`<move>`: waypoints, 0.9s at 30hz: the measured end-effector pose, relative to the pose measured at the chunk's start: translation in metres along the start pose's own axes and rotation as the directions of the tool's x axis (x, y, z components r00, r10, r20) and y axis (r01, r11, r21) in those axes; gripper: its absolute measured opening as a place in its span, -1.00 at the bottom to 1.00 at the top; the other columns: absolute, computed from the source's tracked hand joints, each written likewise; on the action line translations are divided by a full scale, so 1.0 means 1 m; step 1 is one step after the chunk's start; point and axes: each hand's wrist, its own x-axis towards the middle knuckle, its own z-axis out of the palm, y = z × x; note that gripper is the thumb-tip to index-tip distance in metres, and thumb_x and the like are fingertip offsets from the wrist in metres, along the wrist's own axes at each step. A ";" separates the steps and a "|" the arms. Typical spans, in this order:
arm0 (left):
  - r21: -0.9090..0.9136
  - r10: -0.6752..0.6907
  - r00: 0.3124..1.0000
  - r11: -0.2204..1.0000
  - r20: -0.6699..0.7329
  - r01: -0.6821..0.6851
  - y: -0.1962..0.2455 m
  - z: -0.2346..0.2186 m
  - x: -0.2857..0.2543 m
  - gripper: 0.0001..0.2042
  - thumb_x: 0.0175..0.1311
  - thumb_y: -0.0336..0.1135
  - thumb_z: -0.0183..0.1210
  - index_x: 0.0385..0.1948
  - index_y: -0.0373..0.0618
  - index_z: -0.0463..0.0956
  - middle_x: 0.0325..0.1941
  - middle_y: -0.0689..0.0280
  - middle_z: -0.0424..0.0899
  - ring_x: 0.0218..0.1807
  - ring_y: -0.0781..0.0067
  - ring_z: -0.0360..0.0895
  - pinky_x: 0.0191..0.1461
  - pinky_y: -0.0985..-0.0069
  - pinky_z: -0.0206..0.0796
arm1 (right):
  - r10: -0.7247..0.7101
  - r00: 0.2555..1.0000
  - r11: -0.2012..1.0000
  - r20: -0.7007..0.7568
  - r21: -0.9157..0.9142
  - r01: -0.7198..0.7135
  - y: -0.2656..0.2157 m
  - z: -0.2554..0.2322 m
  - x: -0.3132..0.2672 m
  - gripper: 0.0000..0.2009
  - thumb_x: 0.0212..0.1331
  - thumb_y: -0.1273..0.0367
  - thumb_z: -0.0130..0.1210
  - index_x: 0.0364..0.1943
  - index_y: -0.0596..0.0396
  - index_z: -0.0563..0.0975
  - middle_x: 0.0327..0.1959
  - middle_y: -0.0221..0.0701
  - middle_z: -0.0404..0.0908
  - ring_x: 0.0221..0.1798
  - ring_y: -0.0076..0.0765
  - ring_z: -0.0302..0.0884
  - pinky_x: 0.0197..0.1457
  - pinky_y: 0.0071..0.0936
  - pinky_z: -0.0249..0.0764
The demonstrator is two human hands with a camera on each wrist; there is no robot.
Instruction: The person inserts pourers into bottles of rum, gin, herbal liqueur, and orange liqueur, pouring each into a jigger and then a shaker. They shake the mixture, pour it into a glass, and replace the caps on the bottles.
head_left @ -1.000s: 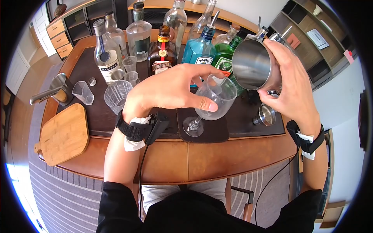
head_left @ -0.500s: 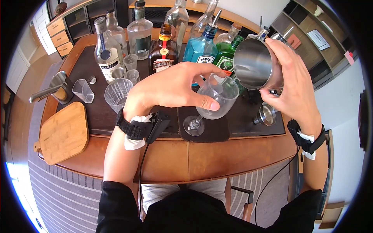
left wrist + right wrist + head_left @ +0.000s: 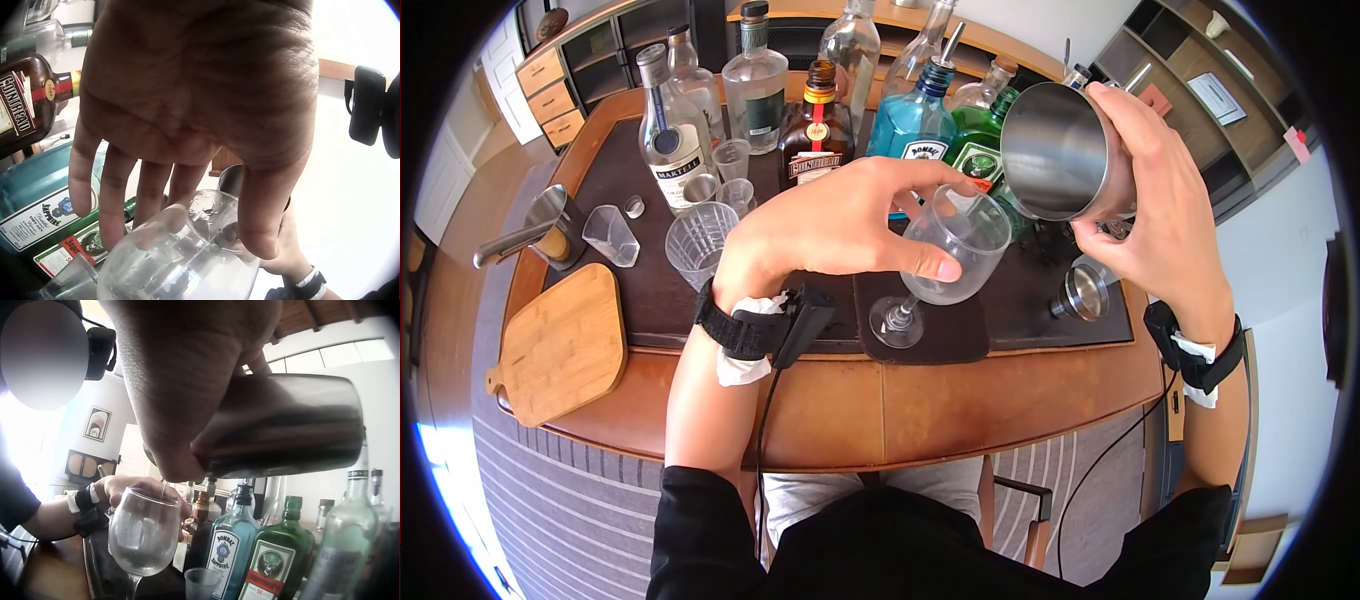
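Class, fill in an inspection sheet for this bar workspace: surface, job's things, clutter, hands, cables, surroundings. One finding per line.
Surface: brown leather-topped table with a dark mat on it.
Job's things: stemmed wine glass tilted, foot on the mat; steel shaker tin tipped toward it, above the rim.
Clutter: row of bottles behind, ribbed tumbler, small measuring cups, jigger, wooden board at the table's left edge.
Hands: left hand holds the glass bowl; right hand grips the tin.
Cables: a cable hangs from the left wrist strap, another from the right.
Surroundings: drawers and shelving beyond the table.
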 end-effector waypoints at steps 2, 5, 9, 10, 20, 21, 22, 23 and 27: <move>-0.003 -0.004 1.000 1.000 -0.001 0.004 0.000 0.000 0.000 -0.27 0.08 -0.09 0.55 0.34 -0.06 0.48 0.12 0.17 0.72 0.10 0.26 0.61 0.33 0.27 0.40 | -0.003 1.000 1.000 -0.001 -0.007 0.003 0.001 -0.001 0.001 -0.01 -0.36 0.53 0.43 0.41 -0.04 0.31 0.26 -0.20 0.51 0.21 0.09 0.51 0.26 -0.09 0.47; -0.004 -0.017 1.000 1.000 0.001 0.017 0.002 -0.001 -0.001 -0.27 0.08 -0.09 0.55 0.33 -0.06 0.48 0.11 0.16 0.72 0.10 0.26 0.61 0.33 0.27 0.39 | -0.008 1.000 1.000 -0.002 -0.003 0.008 0.001 -0.002 0.001 -0.02 -0.36 0.53 0.42 0.41 -0.04 0.31 0.27 -0.21 0.51 0.22 0.09 0.51 0.26 -0.09 0.47; -0.003 -0.013 1.000 1.000 0.000 0.013 0.002 0.000 -0.001 -0.27 0.08 -0.09 0.55 0.33 -0.06 0.49 0.11 0.16 0.72 0.10 0.26 0.61 0.33 0.28 0.39 | -0.025 1.000 1.000 -0.005 0.000 0.025 0.000 -0.002 0.003 -0.02 -0.36 0.53 0.42 0.40 -0.05 0.31 0.28 -0.22 0.51 0.22 0.09 0.52 0.26 -0.09 0.47; -0.001 -0.007 1.000 1.000 -0.001 0.007 0.001 0.000 -0.001 -0.27 0.08 -0.09 0.55 0.33 -0.05 0.48 0.11 0.16 0.72 0.10 0.26 0.61 0.33 0.28 0.39 | -0.026 1.000 1.000 -0.002 -0.001 0.026 0.000 -0.002 0.003 -0.03 -0.36 0.54 0.42 0.40 -0.05 0.31 0.28 -0.22 0.51 0.22 0.08 0.52 0.25 -0.09 0.47; 0.027 0.015 1.000 1.000 0.002 -0.016 -0.001 -0.001 -0.001 -0.26 0.09 -0.06 0.54 0.34 -0.06 0.48 0.11 0.16 0.72 0.09 0.27 0.62 0.33 0.28 0.39 | -0.054 0.999 0.999 0.007 0.005 0.054 -0.002 0.001 0.004 -0.01 -0.39 0.55 0.41 0.39 -0.06 0.31 0.26 -0.24 0.53 0.21 0.06 0.53 0.21 -0.12 0.47; 0.030 0.016 1.000 0.999 0.001 -0.017 -0.001 -0.001 -0.001 -0.27 0.10 -0.06 0.54 0.34 -0.06 0.48 0.11 0.16 0.72 0.09 0.28 0.62 0.33 0.28 0.39 | -0.058 0.998 0.998 0.004 0.004 0.058 -0.002 0.001 0.005 -0.01 -0.39 0.55 0.41 0.39 -0.05 0.31 0.25 -0.24 0.53 0.21 0.06 0.53 0.21 -0.12 0.47; 0.033 0.018 1.000 0.999 0.000 -0.018 -0.001 -0.001 -0.001 -0.27 0.10 -0.06 0.54 0.34 -0.06 0.48 0.11 0.17 0.73 0.08 0.28 0.62 0.33 0.28 0.39 | -0.060 0.998 0.998 0.003 -0.001 0.060 -0.003 0.001 0.005 -0.01 -0.39 0.56 0.41 0.39 -0.05 0.31 0.25 -0.24 0.53 0.20 0.06 0.53 0.21 -0.12 0.48; 0.033 0.021 1.000 0.999 -0.001 -0.021 -0.001 0.000 -0.001 -0.27 0.10 -0.06 0.53 0.34 -0.06 0.48 0.12 0.17 0.73 0.08 0.28 0.62 0.33 0.27 0.39 | -0.061 0.998 0.998 0.002 -0.006 0.061 -0.003 0.001 0.005 -0.01 -0.39 0.56 0.41 0.39 -0.05 0.31 0.25 -0.24 0.53 0.20 0.06 0.53 0.21 -0.12 0.48; 0.035 0.031 1.000 0.999 -0.002 -0.031 -0.003 0.000 0.000 -0.28 0.10 -0.06 0.53 0.33 -0.05 0.48 0.12 0.18 0.72 0.09 0.28 0.62 0.34 0.27 0.38 | -0.059 0.998 0.998 0.003 -0.021 0.059 -0.004 -0.001 0.006 -0.02 -0.39 0.56 0.41 0.38 -0.04 0.32 0.25 -0.24 0.53 0.19 0.06 0.53 0.21 -0.12 0.48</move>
